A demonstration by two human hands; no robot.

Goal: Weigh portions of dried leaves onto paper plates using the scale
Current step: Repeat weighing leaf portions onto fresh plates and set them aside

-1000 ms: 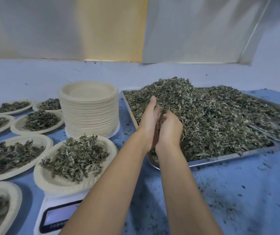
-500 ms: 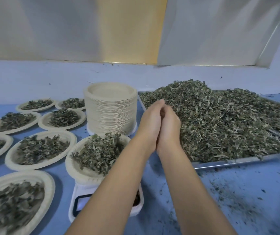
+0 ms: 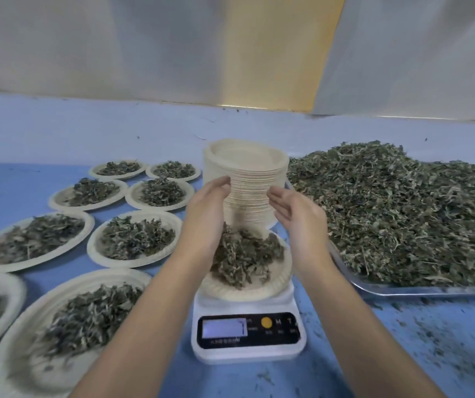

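A paper plate (image 3: 259,293) heaped with dried leaves (image 3: 244,257) is seated on the white scale (image 3: 247,331), whose display is too blurred to be read. Above the scale, the left hand (image 3: 206,208) and right hand (image 3: 296,214) are held apart, palms turned toward each other, fingers extended and relaxed, nothing gripped; both forearms are stretched forward past the scale's sides. Behind the scale a tall stack of empty plates (image 3: 247,179) is seen. Right of the scale a metal tray (image 3: 403,291) piled with loose leaves (image 3: 397,214) is placed. Left of the scale, filled plates (image 3: 135,239) are spread over the blue counter (image 3: 374,354).
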